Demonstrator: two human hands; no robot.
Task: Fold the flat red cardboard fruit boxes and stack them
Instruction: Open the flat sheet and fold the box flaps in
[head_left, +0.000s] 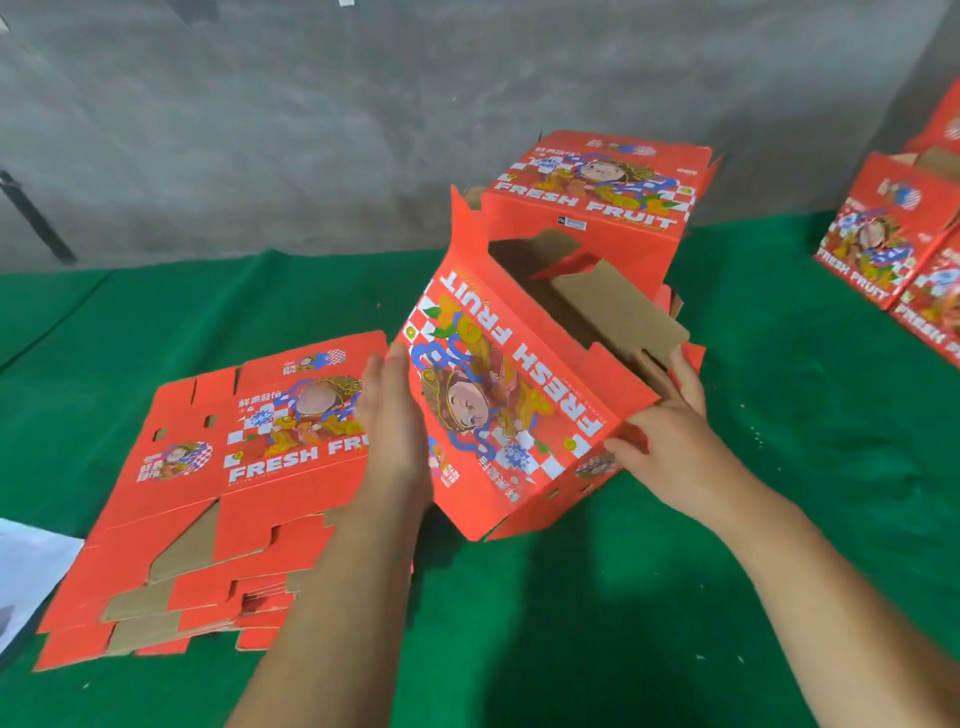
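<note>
Green cloth covers the surface (675, 597) in front of a grey concrete wall (260, 130). At the centre I hold a half-formed red box (498, 405), tilted, with its open end facing away from me and its brown inner flaps (618, 312) still loose. My left hand (389, 431) presses flat, fingers straight, against the printed side panel. My right hand (670, 431) curls its fingers round the box's right edge, near the flaps.

To the left lies the pile of flat boxes (218, 493), and behind the one in hand stands a folded box (597, 192). More finished boxes (898, 249) stand at the right, cut off by the frame.

I judge the cardboard light and fairly stiff, springing back along its creases, so I would hold it by the panel edges near the folds, not by the thin flaps, which could bend or tear. Motion blur softens the print. I cannot see the box's underside, nor how the far flaps interlock.
</note>
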